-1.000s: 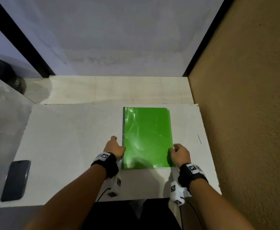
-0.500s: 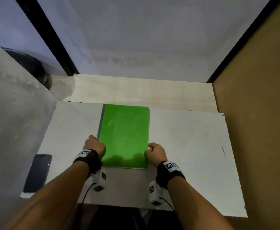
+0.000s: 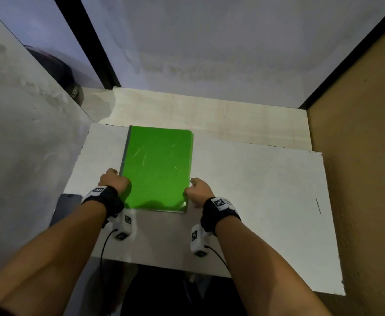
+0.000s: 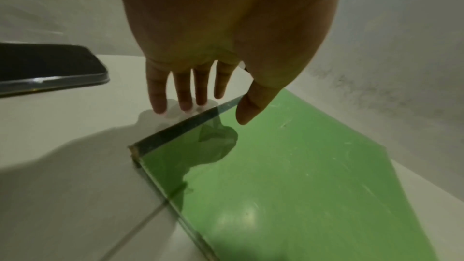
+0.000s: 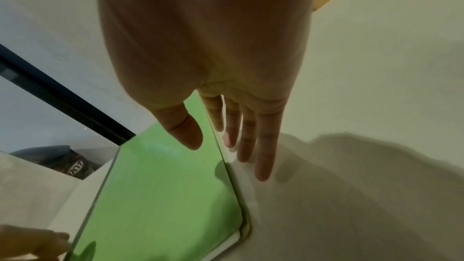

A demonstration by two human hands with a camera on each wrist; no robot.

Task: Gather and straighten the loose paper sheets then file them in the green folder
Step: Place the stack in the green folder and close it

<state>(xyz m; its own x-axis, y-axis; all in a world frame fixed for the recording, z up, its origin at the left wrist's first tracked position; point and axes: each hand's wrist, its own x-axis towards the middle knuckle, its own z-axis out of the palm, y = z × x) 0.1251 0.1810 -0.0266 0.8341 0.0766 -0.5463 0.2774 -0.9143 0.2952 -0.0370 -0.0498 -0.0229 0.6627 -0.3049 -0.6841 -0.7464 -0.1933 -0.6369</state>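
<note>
The green folder [image 3: 157, 169] lies shut and flat on the white table [image 3: 255, 201], spine to the left. My left hand [image 3: 114, 182] is at the spine near the front corner. In the left wrist view its fingers [image 4: 183, 94] are straight with tips on the table beside the folder [image 4: 288, 186], thumb over the cover. My right hand [image 3: 197, 190] is at the folder's right edge. Its straight fingers [image 5: 261, 156] point down at the table beside the folder [image 5: 160, 195], thumb above the cover. A white sheet edge [image 5: 226, 245] shows under the cover at the near right corner.
A dark phone [image 3: 66, 208] lies on the table's left side, close to my left wrist, also seen as the phone [image 4: 45, 66]. A brown wall [image 3: 357, 179] bounds the right, a grey panel [image 3: 27, 133] the left. A dark helmet [image 5: 62, 162] sits beyond the back left corner.
The folder has slid left across the table toward the phone, with both hands staying at its sides. My head view has turned so more of the table's right side shows.
</note>
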